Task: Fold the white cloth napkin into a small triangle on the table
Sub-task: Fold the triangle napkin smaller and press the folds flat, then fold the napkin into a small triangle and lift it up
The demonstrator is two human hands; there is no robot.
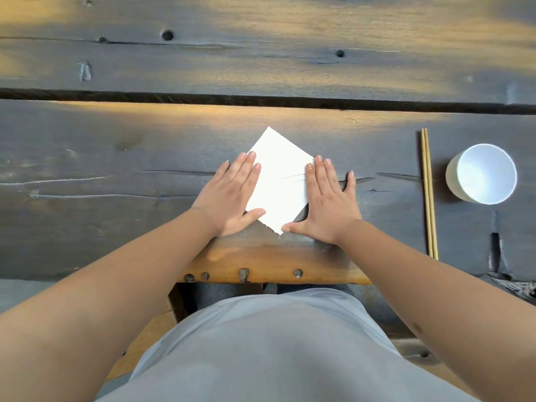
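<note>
Status check from where I'm standing: the white cloth napkin (280,181) lies flat on the dark wooden table (116,175), near the front edge, right in front of the person. It's turned corner-on, so it reads as a diamond, one corner pointing away and one frayed corner pointing at them

A faint crease or layer edge runs across the right half, so my read is it's already folded down from something bigger, layer count not readable from here

Left hand (232,195): open, fingers spread, palm down on the napkin's left side, thumb lying over the lower left edge. Right hand (326,198): same, open and flat, fingertips on the right corner, thumb tip at the bottom corner, heel of the palm on bare wood. Neither one pinches or lifts anything, looks like pressing or smoothing

Progress estimate: mid-task. Shape is a four-sided diamond, not a triangle. Left to do, I'd say: at least one diagonal fold, corner to corner, then a press, maybe another fold to get it small

Off to the right, well apart from the work: chopsticks (428,192) laid straight, white cup (481,177) beyond them, both out of the way
</note>
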